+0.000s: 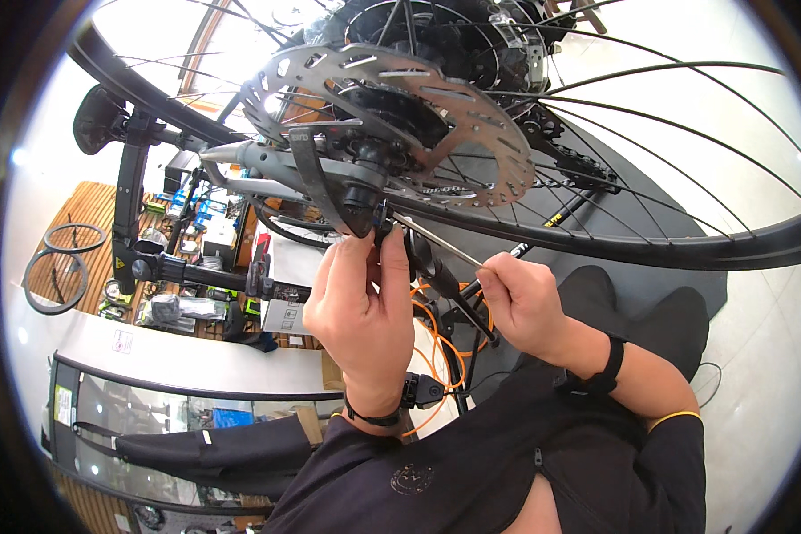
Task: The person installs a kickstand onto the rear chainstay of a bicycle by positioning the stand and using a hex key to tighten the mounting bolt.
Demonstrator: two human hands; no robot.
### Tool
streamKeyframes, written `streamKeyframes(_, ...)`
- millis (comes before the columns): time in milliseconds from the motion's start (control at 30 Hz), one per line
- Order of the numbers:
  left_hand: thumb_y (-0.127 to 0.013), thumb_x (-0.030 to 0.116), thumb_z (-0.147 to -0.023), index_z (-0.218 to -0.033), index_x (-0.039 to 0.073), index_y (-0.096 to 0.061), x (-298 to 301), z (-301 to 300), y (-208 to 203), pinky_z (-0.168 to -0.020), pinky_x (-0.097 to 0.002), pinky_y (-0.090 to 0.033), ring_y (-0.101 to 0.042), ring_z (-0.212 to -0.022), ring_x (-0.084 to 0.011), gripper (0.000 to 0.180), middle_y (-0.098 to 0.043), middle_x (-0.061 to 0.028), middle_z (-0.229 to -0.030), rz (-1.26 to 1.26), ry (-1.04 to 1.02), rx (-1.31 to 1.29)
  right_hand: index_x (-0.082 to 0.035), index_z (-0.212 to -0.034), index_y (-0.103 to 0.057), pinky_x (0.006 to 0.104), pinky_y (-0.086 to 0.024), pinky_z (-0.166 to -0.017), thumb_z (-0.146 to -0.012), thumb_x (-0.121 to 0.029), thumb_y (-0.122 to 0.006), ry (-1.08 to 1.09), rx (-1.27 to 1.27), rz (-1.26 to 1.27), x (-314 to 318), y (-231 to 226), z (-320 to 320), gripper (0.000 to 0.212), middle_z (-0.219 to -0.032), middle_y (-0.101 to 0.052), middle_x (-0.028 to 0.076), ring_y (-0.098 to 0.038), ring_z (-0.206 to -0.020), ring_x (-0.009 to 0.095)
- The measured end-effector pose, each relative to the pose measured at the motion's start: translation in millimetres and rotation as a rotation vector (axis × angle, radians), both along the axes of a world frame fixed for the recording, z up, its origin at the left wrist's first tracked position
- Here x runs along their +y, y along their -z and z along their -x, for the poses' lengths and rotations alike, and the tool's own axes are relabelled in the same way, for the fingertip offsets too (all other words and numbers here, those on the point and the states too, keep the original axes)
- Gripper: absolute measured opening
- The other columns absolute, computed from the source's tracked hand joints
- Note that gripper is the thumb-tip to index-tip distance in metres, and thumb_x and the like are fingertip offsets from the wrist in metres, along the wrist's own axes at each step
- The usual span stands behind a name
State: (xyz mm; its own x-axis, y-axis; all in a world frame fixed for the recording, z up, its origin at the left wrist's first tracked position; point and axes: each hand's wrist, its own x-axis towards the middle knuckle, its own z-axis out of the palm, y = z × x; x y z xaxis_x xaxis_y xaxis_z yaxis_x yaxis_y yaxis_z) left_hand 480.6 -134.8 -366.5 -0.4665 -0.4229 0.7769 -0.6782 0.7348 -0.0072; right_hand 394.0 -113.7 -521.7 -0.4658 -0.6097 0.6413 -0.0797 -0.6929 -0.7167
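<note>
Dark sleeves rise from the lower frame toward the bicycle wheel's axle, just above centre. Left hand [365, 307] has its grip pinched together on a small black fitting [381, 218] under the frame dropout [351, 191], below the brake disc [418, 116]. Right hand [521, 303], wrist bent inward, clamps a thin metal rod [436, 240] angled up-left into that fitting. Judging by this, the rod is being worked at the axle; steady alignment matters next.

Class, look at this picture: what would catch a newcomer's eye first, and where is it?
The perforated brake disc on the bicycle wheel's hub fills the top centre. Just below it, the left hand pinches a small part at the axle, while the right hand holds a thin metal rod pointing toward it.
</note>
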Motion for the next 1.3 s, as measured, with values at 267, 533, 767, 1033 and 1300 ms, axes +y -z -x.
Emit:
streamKeyframes(267, -0.073, -0.005, -0.076, -0.084, -0.005, -0.063, -5, -3, 12, -0.049, -0.0216, -0.044, -0.057, -0.053, -0.012, 0.013, -0.061, -0.0071, -0.067, 0.056, 0.094, 0.11, -0.001, -0.083, -0.053, 0.0321, -0.037, -0.047, -0.094, -0.006, -0.056, -0.203, -0.094, -0.054, 5, 2, 6, 0.012, -0.057, -0.045, 0.01, -0.047, -0.048, 0.024)
streamKeyframes(533, -0.074, -0.01, -0.072, -0.09, -0.01, -0.065, 2, -22, 31, -0.051, -0.0223, -0.048, -0.059, -0.055, -0.0138, 0.02, -0.065, -0.0123, -0.071, 0.127, 0.27, 0.118, -0.003, -0.082, -0.051, 0.033, -0.037, -0.047, -0.095, -0.008, -0.054, -0.239, 0.072, -0.097, 31, -1, 32, 0.014, -0.056, -0.045, 0.01, -0.046, -0.047, 0.026)
streamKeyframes(767, -0.073, -0.011, -0.07, -0.085, -0.008, -0.063, 10, -29, 45, -0.044, -0.0219, -0.045, -0.056, -0.048, -0.0122, 0.019, -0.063, -0.0097, -0.065, 0.019, 0.313, 0.176, -0.003, -0.108, -0.053, 0.0362, -0.045, -0.051, -0.078, -0.026, -0.076, 0.107, 0.432, -0.144, 47, -18, 24, 0.044, -0.064, -0.056, 0.012, -0.059, -0.056, 0.03)
streamKeyframes(1033, -0.076, -0.003, -0.066, -0.089, -0.001, -0.065, 20, -32, 52, -0.046, -0.0209, -0.043, -0.055, -0.055, -0.0121, 0.025, -0.064, -0.0081, -0.073, 0.007, 0.394, 0.354, -0.007, -0.121, -0.055, 0.031, -0.04, -0.048, -0.074, -0.027, -0.079, -0.08, 0.422, -0.19, 40, -21, 13, 0.057, -0.059, -0.048, 0.006, -0.05, -0.048, 0.021)
streamKeyframes(1300, -0.07, -0.009, -0.072, -0.1, -0.008, -0.057, 4, -35, 42, -0.072, -0.0344, -0.058, -0.068, -0.082, -0.03, 0.031, -0.063, -0.0241, -0.099, -0.017, 0.554, 0.435, -0.004, -0.112, -0.053, 0.0231, -0.028, -0.051, -0.081, -0.015, -0.069, -0.613, 0.19, -0.283, 33, -41, 17, 0.037, -0.062, -0.036, -0.004, -0.032, -0.054, 0.004)
